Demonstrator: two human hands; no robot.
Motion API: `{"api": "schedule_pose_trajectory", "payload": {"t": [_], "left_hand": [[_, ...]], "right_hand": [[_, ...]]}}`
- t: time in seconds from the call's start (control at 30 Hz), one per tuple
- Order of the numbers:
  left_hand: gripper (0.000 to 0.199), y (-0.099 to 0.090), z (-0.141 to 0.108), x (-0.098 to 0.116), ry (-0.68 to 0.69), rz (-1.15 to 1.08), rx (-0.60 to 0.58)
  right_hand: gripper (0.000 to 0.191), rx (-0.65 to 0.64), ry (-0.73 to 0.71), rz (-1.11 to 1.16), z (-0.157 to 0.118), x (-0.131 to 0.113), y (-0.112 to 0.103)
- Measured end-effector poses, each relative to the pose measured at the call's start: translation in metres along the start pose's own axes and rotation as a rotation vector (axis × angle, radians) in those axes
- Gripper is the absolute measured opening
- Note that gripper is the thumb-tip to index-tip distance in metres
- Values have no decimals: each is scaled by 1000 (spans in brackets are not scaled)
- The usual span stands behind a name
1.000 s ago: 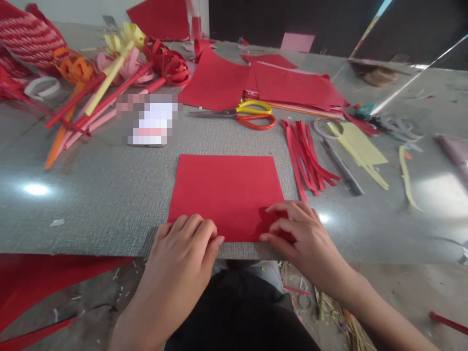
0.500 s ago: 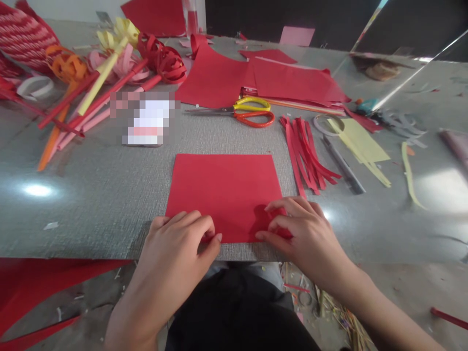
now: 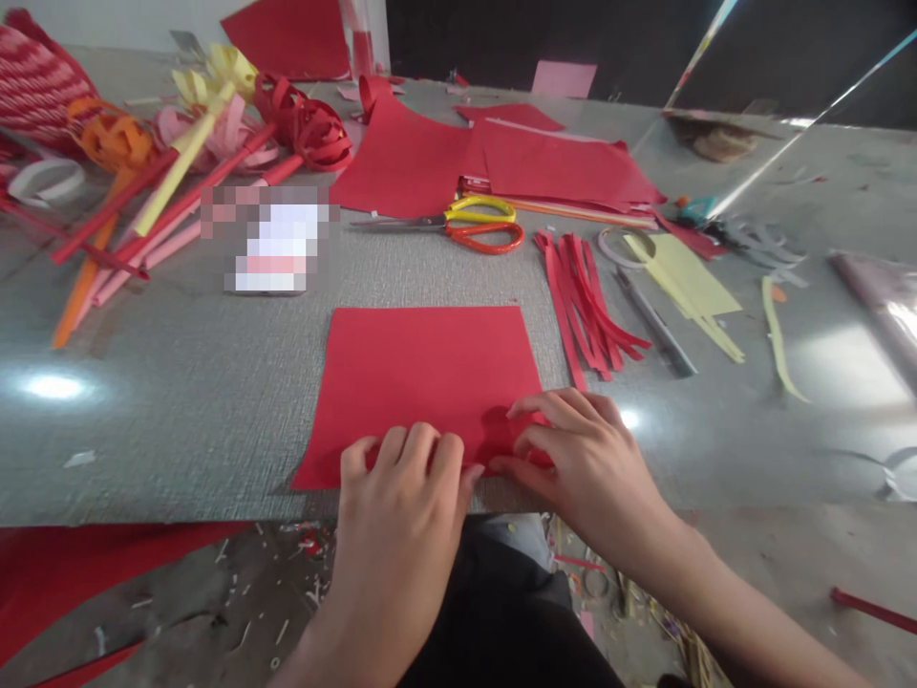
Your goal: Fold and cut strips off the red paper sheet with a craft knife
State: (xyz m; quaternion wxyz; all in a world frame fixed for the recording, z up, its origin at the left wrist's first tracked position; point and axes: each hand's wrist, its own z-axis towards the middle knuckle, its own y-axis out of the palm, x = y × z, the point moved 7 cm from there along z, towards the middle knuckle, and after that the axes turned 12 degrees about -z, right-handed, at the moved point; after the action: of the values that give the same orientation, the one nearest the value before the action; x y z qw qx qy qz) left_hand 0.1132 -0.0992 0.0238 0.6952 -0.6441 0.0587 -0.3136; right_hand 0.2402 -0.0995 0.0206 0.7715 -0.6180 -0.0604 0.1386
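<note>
A sheet of red paper [image 3: 422, 373] lies flat near the table's front edge. At the middle of its near edge, my left hand [image 3: 408, 506] has its fingers curled and its thumb pressed against the paper's edge. My right hand [image 3: 573, 449] pinches the near right corner of the same sheet, fingers bent and thumb at the edge. The near left corner of the sheet is uncovered. Both hands partly hide the near edge, so any fold or roll there is hard to make out.
Beyond the sheet lie scissors [image 3: 483, 225], a bundle of red paper strips [image 3: 587, 306], a pen [image 3: 655, 320] and yellow paper [image 3: 688, 272]. Rolled paper flowers [image 3: 190, 167] are at the left, beside a blurred phone [image 3: 279, 248]. Larger red sheets [image 3: 408, 153] lie farther back.
My left hand has slid right along the near edge of the red paper, closer to my right hand. My right hand stays at its corner. The whole view has shifted slightly.
</note>
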Motion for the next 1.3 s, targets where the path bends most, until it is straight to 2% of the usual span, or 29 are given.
{"api": "schedule_pose_trajectory", "payload": {"t": [0.17, 0.3, 0.63, 0.83, 1.07, 1.3], "left_hand": [[11, 9, 1, -6, -45, -62, -24], [12, 7, 3, -8, -45, -80, -33], [13, 7, 9, -11, -45, -125, -61], [14, 5, 10, -13, -49, -185, -18], [17, 5, 10, -14, -55, -195, 6], [17, 7, 11, -16, -66, -215, -19]], "right_hand": [[21, -80, 56, 160, -9, 11, 4], [15, -65, 136, 211, -16, 21, 4], [15, -60, 172, 231, -18, 21, 7], [13, -37, 174, 206, -20, 20, 7], [15, 49, 282, 251, -31, 30, 6], [14, 42, 253, 221, -31, 29, 7]]}}
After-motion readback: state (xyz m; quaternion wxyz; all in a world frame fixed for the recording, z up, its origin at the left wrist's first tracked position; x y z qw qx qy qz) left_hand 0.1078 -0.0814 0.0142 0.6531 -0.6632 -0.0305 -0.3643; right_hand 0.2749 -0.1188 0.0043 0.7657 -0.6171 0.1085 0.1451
